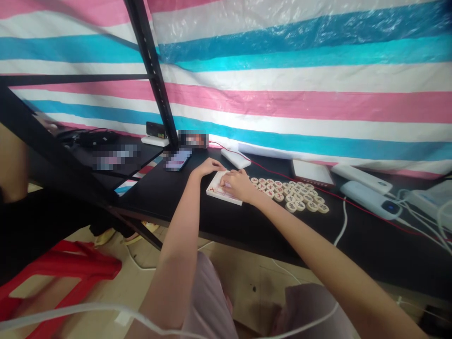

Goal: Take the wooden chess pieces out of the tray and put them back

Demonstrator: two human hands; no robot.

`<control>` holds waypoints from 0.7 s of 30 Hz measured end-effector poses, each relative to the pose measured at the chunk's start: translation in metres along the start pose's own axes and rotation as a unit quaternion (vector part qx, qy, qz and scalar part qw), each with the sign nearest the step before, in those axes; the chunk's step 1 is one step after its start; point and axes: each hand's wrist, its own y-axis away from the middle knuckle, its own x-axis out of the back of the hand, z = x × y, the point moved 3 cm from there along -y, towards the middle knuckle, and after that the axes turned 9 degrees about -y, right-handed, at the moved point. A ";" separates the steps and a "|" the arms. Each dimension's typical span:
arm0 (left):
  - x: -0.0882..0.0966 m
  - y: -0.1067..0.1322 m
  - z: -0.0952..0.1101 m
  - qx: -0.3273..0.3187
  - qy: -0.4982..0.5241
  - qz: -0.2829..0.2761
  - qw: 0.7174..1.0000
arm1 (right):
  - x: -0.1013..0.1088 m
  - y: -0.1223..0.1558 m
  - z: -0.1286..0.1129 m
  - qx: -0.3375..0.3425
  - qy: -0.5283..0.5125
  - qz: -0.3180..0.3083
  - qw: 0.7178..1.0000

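Pressing lightly with the fingertips suits this handling best, since the right hand (pixel 239 183) is curled palm-down over the near-flat top of a white, shallow rectangular box (pixel 226 199). Its fingers are bent inward, but I can't make out whether they pinch anything beneath them. The left hand (pixel 209 165) arches in from the other side, fingers bent and tips at the box's far edge; whether they grip or merely touch it is hidden too. The box lies flat on a black, smooth-topped table (pixel 247 230), left of the gathered pieces, so the left hand would do well to steady that edge while the right does the finer work. Red markings show at the box's left corner, too blurred to tell whether printed or on a piece. Just beside the right wrist lie round cream discs with red characters (pixel 270 186), and farther right sit round cream discs with dark characters (pixel 300 197), some touching; a raised wrist would avoid sweeping the nearer ones out of place. Behind the box, a white, flat rectangular block (pixel 236 158) leaves the left fingers little room, so small movements are wiser there. A thin red cable (pixel 261 167) runs past the far side of the discs and could snag a careless reach. Farther out, a dark-edged phone with a lit screen (pixel 179 160) lies left of the left hand, and a pale-blue, rounded plastic device (pixel 369 200) rests well to the right.
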 end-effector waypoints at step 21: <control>0.000 0.006 0.005 0.037 0.005 0.011 0.999 | 0.046 0.156 0.023 -0.027 0.132 0.121 0.983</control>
